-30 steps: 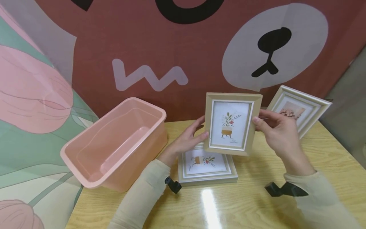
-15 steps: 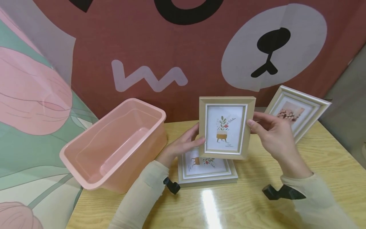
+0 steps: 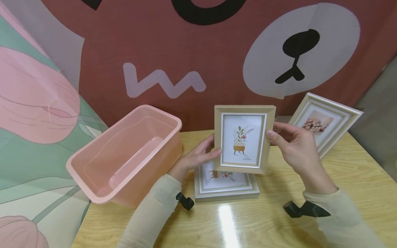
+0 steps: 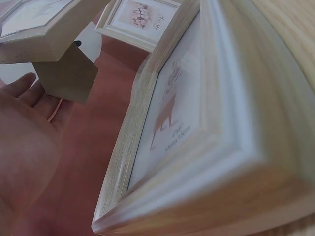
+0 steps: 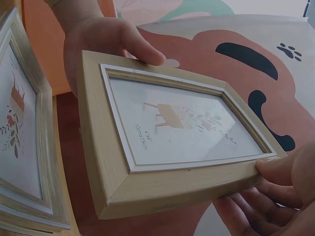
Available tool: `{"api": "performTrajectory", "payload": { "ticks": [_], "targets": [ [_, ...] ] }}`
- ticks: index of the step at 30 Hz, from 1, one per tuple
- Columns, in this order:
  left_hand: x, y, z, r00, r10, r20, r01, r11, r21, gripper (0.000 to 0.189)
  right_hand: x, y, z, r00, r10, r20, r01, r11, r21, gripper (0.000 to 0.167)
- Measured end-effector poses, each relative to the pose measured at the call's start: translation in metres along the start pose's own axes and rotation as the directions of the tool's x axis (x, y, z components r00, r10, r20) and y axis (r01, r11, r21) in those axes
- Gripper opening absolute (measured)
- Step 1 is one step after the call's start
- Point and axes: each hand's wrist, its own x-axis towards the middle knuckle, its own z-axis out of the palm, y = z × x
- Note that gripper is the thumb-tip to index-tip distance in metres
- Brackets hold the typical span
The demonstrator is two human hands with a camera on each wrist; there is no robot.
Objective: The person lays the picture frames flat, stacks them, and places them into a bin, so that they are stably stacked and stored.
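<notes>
Both hands hold a beige picture frame (image 3: pixel 270 158) upright, its plant print facing me. My left hand (image 3: pixel 198 155) grips the left side, thumb on the front and fingers behind. On the right side, my right hand (image 3: pixel 297 148) pinches the border between thumb and fingers. The left wrist view shows a brown stand flap (image 4: pixel 69 73) sticking out behind the held frame. Below it a second picture frame (image 3: pixel 226 197) lies flat on the table, partly covered, with the same print turned sideways. A third picture frame (image 3: pixel 339 132) with a flower photo stands tilted behind my right hand.
A pink plastic bin (image 3: pixel 167 151) stands to the left of my left hand, with nothing seen inside. The wooden table (image 3: pixel 263 224) backs onto a red wall hanging (image 3: pixel 217 51) with a cartoon bear face. Each wrist carries a black camera mount.
The held picture frame has come slightly left and down, both hands moving with it, and it covers more of the flat frame. Over the last half second it stays almost still.
</notes>
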Motion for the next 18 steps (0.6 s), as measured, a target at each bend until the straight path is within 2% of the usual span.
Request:
{"api": "performTrajectory", "payload": {
  "ticks": [6, 10, 13, 18],
  "targets": [
    [-0.001, -0.001, -0.002, 1.000, 0.026, -0.013, -0.026, 1.000, 0.018, 0.129, 0.000, 0.000, 0.000, 1.000, 0.006, -0.004, -0.006, 1.000, -0.003, 0.034],
    [-0.004, -0.003, -0.004, 0.999, 0.048, -0.019, -0.047, 0.998, 0.034, 0.112, 0.000, 0.000, -0.001, 1.000, 0.011, -0.010, -0.011, 1.000, -0.016, 0.035],
    [-0.008, -0.003, -0.006, 0.999, 0.032, -0.019, -0.031, 0.998, 0.054, 0.097, 0.000, -0.001, -0.001, 1.000, 0.011, -0.011, -0.012, 0.999, -0.031, 0.036],
    [-0.015, -0.002, -0.008, 0.999, 0.016, 0.031, -0.019, 0.995, 0.096, 0.075, 0.000, -0.001, -0.001, 1.000, 0.015, -0.014, -0.016, 0.999, -0.040, 0.037]
  ]
}}
